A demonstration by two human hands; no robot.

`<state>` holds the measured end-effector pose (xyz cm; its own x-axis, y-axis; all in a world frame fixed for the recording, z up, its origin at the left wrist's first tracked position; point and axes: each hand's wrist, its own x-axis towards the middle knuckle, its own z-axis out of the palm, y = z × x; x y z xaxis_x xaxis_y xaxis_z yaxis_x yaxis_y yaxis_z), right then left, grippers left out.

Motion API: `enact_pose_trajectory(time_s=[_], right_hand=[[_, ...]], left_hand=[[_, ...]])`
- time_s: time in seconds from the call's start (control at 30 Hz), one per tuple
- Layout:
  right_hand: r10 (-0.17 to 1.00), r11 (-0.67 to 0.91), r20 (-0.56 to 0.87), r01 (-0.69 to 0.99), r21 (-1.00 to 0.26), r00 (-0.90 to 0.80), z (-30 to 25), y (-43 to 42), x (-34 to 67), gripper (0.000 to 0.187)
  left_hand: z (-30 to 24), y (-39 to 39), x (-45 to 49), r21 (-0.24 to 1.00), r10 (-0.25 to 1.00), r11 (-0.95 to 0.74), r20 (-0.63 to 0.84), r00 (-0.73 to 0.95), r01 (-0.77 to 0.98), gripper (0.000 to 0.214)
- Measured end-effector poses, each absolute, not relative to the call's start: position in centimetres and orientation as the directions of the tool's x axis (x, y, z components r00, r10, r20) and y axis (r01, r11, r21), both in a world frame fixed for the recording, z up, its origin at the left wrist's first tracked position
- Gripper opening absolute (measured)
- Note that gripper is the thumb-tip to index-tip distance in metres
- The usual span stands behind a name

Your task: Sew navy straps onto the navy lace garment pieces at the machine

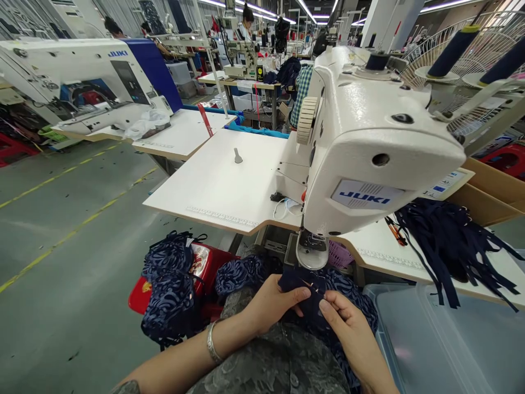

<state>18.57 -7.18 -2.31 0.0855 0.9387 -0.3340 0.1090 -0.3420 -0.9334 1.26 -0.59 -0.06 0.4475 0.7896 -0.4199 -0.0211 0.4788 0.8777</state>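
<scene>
Navy fabric [314, 307], left hand [273, 303] pinching it (1 wrist bracelet [210, 343]), right hand [346, 322] pinching it

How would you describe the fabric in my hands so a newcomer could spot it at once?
Start at the nearest JUKI sewing machine, the big white one right of centre. Below it, the left hand and right hand pinch some navy fabric. It looks plain, unlike the swirl-patterned cloth on either side.
</scene>
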Motion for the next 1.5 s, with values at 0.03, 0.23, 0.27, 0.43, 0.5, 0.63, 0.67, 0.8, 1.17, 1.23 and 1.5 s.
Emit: enact_pose_trajectory(time_s=[0.03,0.23,0.27,0.43,0.5,0.63,0.67,0.8,1.17,1.23,1.5], right_hand=[[0.933,-0.357,-0.348,0.104,-0.928,0.091,-2.4,-7.2,18.6,0.036],[0.93,-0.363,-0.354,0.102,-0.926,0.099,-2.7,-7.3,18.5,0.037],[0.932,-0.357,-0.347,0.104,-0.928,0.101,-2.6,-7.2,18.5,0.037],[0.937,-0.345,-0.333,0.138,-0.928,0.104,-2.0,-7.1,18.2,0.038],[0.94,-0.336,-0.324,0.144,-0.931,0.105,-1.9,-7.1,18.1,0.038],[0.947,-0.317,-0.304,0.166,-0.934,0.102,-1.9,-7.0,18.1,0.037],[0.949,-0.314,-0.3,0.168,-0.935,0.101,-2.0,-7.0,18.1,0.038],[0.953,-0.298,-0.284,0.163,-0.941,0.101,-2.2,-7.0,18.1,0.039],[0.943,-0.334,-0.327,0.193,-0.923,0.068,-2.7,-7.0,18.6,0.038],[0.944,-0.331,-0.323,0.195,-0.923,0.073,-2.8,-6.9,18.5,0.038],[0.948,-0.295,-0.264,0.183,-0.938,0.176,-4.0,-6.1,19.1,0.038]], left_hand=[[0.0,-0.6,1.3,0.878,0.792,0.479,-0.421,0.442,-0.021,0.037],[0.6,-0.6,1.2,0.888,0.81,0.46,-0.427,0.401,0.015,0.033],[0.6,-0.6,1.2,0.891,0.814,0.455,-0.421,0.399,0.012,0.032],[0.2,-0.7,1.2,0.886,0.815,0.464,-0.43,0.389,0.008,0.031],[0.2,-0.7,1.2,0.887,0.812,0.461,-0.431,0.392,0.021,0.031],[0.5,-0.6,1.2,0.898,0.817,0.439,-0.412,0.403,0.028,0.029],[0.6,-0.6,1.2,0.9,0.818,0.436,-0.408,0.405,0.026,0.029],[0.6,-0.5,1.2,0.905,0.82,0.424,-0.392,0.418,0.019,0.031],[1.2,-0.4,1.0,0.896,0.797,0.438,-0.422,0.431,0.067,0.029],[1.2,-0.5,1.0,0.893,0.796,0.443,-0.431,0.425,0.077,0.03],[-2.0,1.4,-1.3,0.938,0.939,0.344,-0.345,-0.011,-0.032,0.029]])
